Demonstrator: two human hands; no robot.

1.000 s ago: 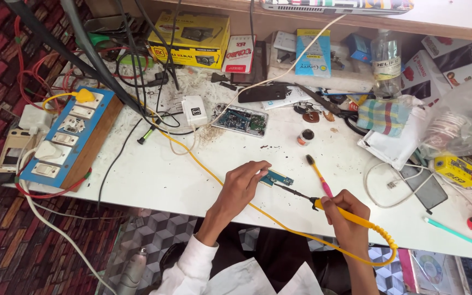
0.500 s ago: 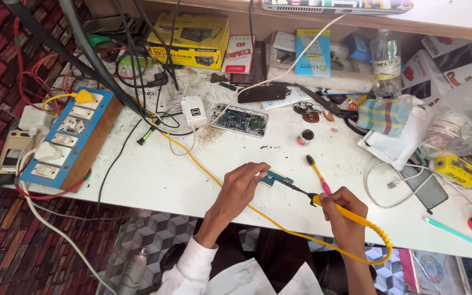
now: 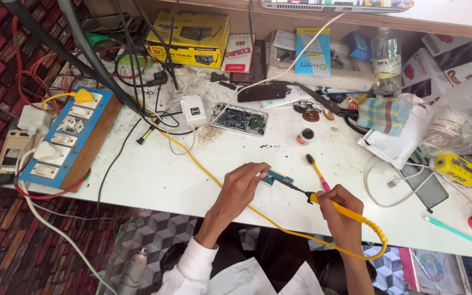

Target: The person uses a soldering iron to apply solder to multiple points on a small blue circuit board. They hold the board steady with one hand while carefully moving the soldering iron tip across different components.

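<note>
The fingers [image 3: 255,173] of the left hand [image 3: 240,188] pinch a small green circuit board [image 3: 277,177] flat on the white desk [image 3: 154,175]; right hand [image 3: 341,210] fingers wrap the yellow soldering iron [image 3: 350,214], tip touching the board. A slip could burn fingertips. Versus 1 second ago, almost nothing moved

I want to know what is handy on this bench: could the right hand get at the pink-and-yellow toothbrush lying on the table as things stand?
Probably yes. The toothbrush lies just above the right hand with bare table between. But that hand is gripping the yellow soldering iron, so it is not free.
</note>
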